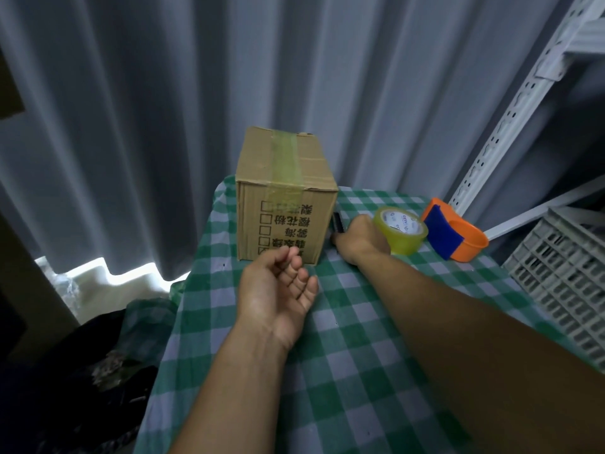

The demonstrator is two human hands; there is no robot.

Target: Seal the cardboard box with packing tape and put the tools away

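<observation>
A closed cardboard box (284,194) with printed characters stands at the far left of the table, a strip of yellowish tape running over its top and down its front. My left hand (278,294) hovers palm up in front of the box, fingers loosely curled, holding nothing. My right hand (360,239) reaches to the box's right side and rests on a small dark tool (338,222), its fingers hidden. A roll of clear tape (402,234) sits just right of that hand. An orange and blue tape dispenser (453,232) lies further right.
The table wears a green and white checked cloth (343,355). A white plastic crate (566,290) stands at the right edge beside white metal shelving (510,126). Grey curtains (163,93) hang behind. Dark bags (104,355) lie on the floor at the left.
</observation>
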